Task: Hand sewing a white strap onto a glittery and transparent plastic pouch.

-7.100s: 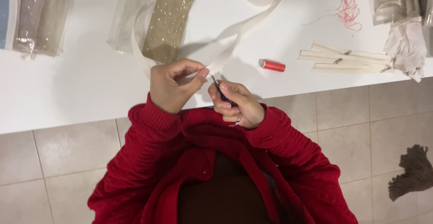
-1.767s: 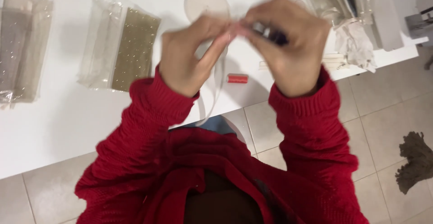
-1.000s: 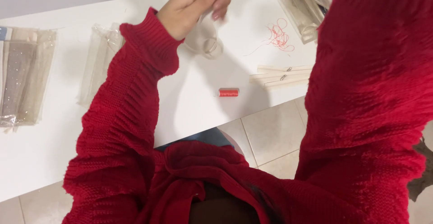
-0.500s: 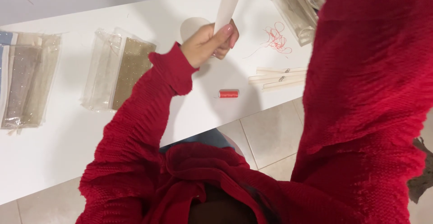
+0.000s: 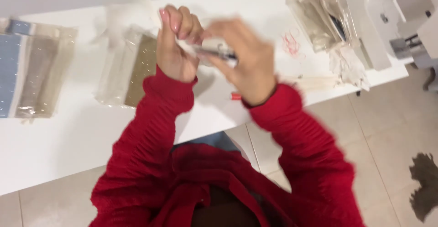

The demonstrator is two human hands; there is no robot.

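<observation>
Left hand point(image 5: 175, 49) grip: fingers curled shut, pinching a pale ribbon-like strip point(image 5: 132, 14) raised above the white worktop point(image 5: 68, 131); right hand point(image 5: 244, 60) grip closed on a small dark metallic tool point(image 5: 214, 52), blurred, tip meeting the strip between both hands. Left to right on the worktop: flat clear bags of blue and beige fabric point(image 5: 32, 71), a clear bag with a gold glittery band point(image 5: 137, 69), a small red spool point(image 5: 236, 96), a loose red thread tangle point(image 5: 292, 42), pale flat sticks point(image 5: 315, 81), more clear bags point(image 5: 319, 17).
</observation>
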